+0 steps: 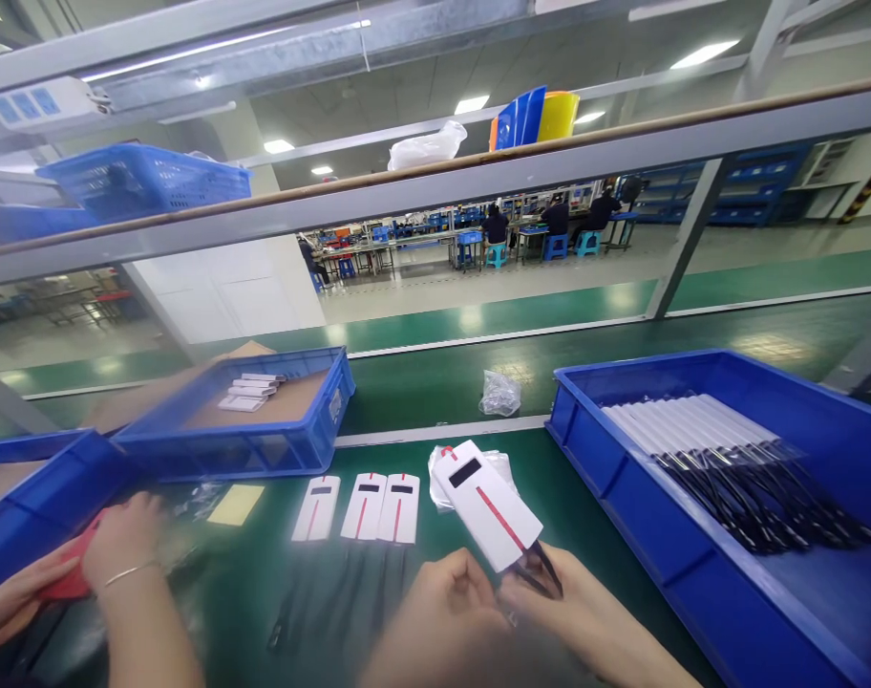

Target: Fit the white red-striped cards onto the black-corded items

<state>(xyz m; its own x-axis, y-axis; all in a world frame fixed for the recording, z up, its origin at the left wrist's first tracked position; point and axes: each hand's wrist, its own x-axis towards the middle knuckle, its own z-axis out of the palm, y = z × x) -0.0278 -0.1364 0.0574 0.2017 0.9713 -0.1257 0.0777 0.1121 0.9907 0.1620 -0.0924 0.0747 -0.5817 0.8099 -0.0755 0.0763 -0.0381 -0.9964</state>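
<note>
My right hand (575, 602) is closed around the black cord at the lower end of a white flat device (487, 506), which tilts up over the bench. The device has a dark window, a red stripe and a red loop at its top. Just left of it, my left hand (442, 612) is blurred, its fingers bent and pinched near the cord; what they hold is hidden. Behind the device lie clear plastic bags (503, 468). To the left, several similar white devices (399, 508) lie in a row, their black cords trailing toward me.
At right, a blue bin (622, 506) holds rows of white devices with black cords. Another blue bin (292, 449) at left holds small white pieces. A co-worker's hands (124, 545) grip a red item beside a yellow paper (236, 505). Crumpled plastic (500, 393) lies behind.
</note>
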